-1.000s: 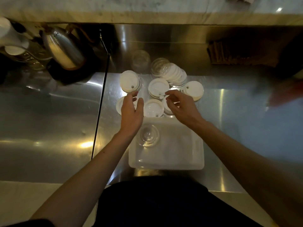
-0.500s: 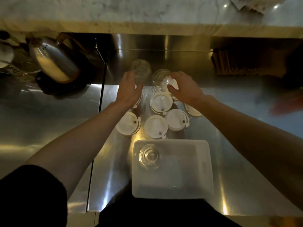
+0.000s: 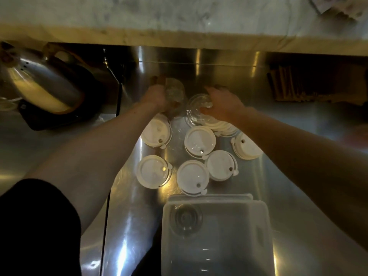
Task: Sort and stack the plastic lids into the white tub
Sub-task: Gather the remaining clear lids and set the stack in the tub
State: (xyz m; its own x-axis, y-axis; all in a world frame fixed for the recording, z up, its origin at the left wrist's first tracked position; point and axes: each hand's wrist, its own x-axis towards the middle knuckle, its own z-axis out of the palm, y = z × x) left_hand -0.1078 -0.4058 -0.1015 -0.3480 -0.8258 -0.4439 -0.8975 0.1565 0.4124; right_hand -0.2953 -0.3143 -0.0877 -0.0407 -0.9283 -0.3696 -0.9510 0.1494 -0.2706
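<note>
Several white sip lids (image 3: 199, 140) lie in small stacks on the steel counter beyond the white tub (image 3: 258, 232). One clear domed lid (image 3: 186, 218) sits in the tub's far left corner. My left hand (image 3: 156, 97) is closed around a stack of clear domed lids (image 3: 175, 90) at the back of the pile. My right hand (image 3: 223, 104) grips another stack of clear lids (image 3: 196, 108) beside it, fingers over its top.
A steel kettle (image 3: 39, 84) stands on a dark base at the far left. A marble ledge (image 3: 179, 22) overhangs the back of the counter. A dark brown bundle (image 3: 298, 86) lies at the back right. A seam (image 3: 108, 176) divides the counter.
Both hands have reached from the white lids near the tub to the clear lids at the back and closed on them. The view has shifted forward, so the tub sits lower in frame.
</note>
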